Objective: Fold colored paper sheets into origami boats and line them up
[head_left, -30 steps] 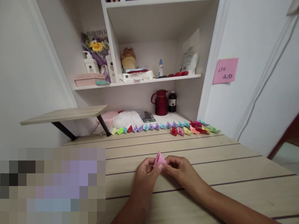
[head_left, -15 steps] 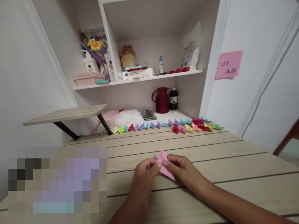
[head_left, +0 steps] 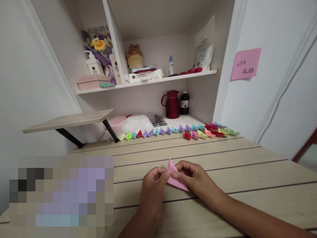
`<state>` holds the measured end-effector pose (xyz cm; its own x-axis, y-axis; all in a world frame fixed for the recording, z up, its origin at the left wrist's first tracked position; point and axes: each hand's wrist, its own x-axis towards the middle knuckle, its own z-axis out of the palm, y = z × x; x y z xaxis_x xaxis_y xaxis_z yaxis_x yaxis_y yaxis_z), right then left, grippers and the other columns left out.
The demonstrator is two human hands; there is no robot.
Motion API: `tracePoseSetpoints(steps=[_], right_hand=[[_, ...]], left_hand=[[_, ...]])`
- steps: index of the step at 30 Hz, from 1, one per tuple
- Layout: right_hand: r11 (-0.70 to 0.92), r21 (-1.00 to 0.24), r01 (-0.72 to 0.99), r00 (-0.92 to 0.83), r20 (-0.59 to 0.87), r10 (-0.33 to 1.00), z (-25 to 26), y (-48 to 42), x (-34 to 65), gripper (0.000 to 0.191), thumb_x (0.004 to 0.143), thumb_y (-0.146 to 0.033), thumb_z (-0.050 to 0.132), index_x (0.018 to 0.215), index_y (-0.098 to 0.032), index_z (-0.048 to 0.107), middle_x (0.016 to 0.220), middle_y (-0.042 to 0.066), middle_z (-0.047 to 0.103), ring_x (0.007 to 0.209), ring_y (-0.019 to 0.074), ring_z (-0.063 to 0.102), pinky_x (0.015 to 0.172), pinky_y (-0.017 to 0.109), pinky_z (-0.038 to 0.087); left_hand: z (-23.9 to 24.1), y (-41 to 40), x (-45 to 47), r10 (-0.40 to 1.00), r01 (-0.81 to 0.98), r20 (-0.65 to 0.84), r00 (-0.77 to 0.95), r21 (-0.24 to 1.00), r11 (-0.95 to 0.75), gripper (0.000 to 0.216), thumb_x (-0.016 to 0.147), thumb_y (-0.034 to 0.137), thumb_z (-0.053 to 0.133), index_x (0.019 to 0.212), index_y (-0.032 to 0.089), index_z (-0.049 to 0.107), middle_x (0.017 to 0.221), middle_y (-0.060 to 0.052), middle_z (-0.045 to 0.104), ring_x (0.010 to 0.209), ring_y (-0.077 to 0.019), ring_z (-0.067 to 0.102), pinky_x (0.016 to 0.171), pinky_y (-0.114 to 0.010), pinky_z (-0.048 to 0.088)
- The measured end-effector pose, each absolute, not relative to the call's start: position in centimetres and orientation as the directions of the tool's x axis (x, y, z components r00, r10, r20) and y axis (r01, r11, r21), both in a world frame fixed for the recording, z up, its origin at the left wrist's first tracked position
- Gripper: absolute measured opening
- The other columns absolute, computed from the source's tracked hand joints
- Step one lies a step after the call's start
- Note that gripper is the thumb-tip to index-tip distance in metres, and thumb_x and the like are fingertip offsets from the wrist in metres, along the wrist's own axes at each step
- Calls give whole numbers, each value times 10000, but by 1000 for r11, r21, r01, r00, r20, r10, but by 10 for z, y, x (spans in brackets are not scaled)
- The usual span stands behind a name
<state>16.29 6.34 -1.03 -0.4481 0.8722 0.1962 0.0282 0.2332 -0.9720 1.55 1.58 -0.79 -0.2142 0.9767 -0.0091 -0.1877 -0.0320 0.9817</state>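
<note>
A folded piece of pink paper (head_left: 177,183), triangular with its peak pointing away from me, is held just over the wooden table (head_left: 223,211). My left hand (head_left: 155,185) pinches its left side, thumb on top. From the right, my right hand (head_left: 189,175) pinches the same paper, its thumb close beside the left thumb. The fingers behind the paper are partly hidden. Beyond my hands, a long row of small folded paper boats (head_left: 162,131) in several colours runs along the table's back edge, with a shorter second row at the right.
A small raised wooden stand (head_left: 69,120) on black legs occupies the back left. A blurred patch (head_left: 61,195) covers the front left. Behind the boats are a red jug (head_left: 172,104), a dark bottle (head_left: 184,103) and a white plastic bag (head_left: 137,124). A loaded shelf (head_left: 148,80) hangs above.
The pink paper has turned slightly in my fingers, its peak shifting left and its lower right corner moving right. Both hands keep their pinch. The camera view has shifted a little.
</note>
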Motion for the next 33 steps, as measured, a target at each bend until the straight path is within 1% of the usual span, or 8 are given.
tracePoseSetpoints(steps=[3, 6, 10, 15, 20, 24, 28, 33], right_hand=[[223, -975, -7, -471, 199, 859, -8, 63, 164, 359, 816, -523, 602, 719, -177, 583, 647, -30, 455, 617, 127, 399, 563, 239, 326], [237, -971, 0, -461, 211, 862, -9, 64, 165, 378, 834, -528, 571, 701, -174, 579, 630, -35, 428, 610, 126, 386, 567, 245, 323], [236, -971, 26, -422, 203, 884, -12, 67, 165, 351, 780, -499, 646, 678, -168, 591, 609, -42, 432, 591, 117, 371, 558, 246, 308], [228, -974, 0, -341, 214, 915, -10, 68, 165, 337, 745, -497, 675, 709, -164, 639, 632, -25, 533, 590, 124, 429, 557, 248, 338], [261, -965, 13, -321, 243, 916, -8, 65, 165, 309, 757, -481, 676, 720, -175, 651, 661, -6, 568, 628, 143, 466, 585, 254, 372], [228, -974, -7, -413, 211, 886, -8, 62, 165, 357, 807, -527, 615, 737, -177, 618, 666, -8, 545, 626, 141, 457, 576, 250, 360], [189, -981, -30, -441, 183, 879, -8, 63, 165, 459, 871, -599, 482, 684, -182, 526, 641, -20, 483, 603, 133, 419, 575, 249, 347], [185, -982, -44, -429, 186, 884, -12, 66, 165, 426, 860, -563, 528, 674, -179, 524, 627, -32, 474, 596, 126, 411, 570, 245, 337]], left_hand=[[-7, 16, 16, 980, -163, -16, -199, 987, -17, 238, 669, 364, 761, 683, 148, 664, 639, -2, 624, 642, -141, 534, 640, -240, 399], [-4, 16, 17, 981, -134, -12, -195, 991, -15, 202, 676, 330, 748, 700, 145, 668, 640, 0, 625, 633, -137, 526, 631, -236, 399], [-6, 18, 18, 982, -118, 5, -189, 993, -28, 210, 724, 357, 713, 733, 153, 666, 667, 1, 626, 649, -138, 524, 630, -233, 400], [-6, 19, 19, 985, -180, 27, -173, 982, -58, 302, 782, 445, 658, 823, 146, 664, 775, -45, 666, 722, -162, 577, 705, -259, 442], [-4, 20, 21, 979, -181, 12, -204, 982, -50, 308, 660, 428, 762, 727, 144, 663, 638, -30, 645, 613, -146, 564, 638, -251, 432], [-10, 23, 19, 964, -162, 6, -266, 985, -51, 293, 613, 414, 775, 625, 148, 653, 520, -6, 594, 532, -133, 531, 584, -245, 407], [-10, 23, 18, 966, -145, 20, -259, 988, -60, 253, 611, 380, 776, 646, 150, 677, 533, -11, 610, 547, -149, 554, 597, -255, 421], [-4, 18, 20, 973, -128, 18, -232, 990, -49, 210, 642, 344, 756, 716, 154, 704, 580, -14, 628, 600, -162, 571, 634, -257, 433]])
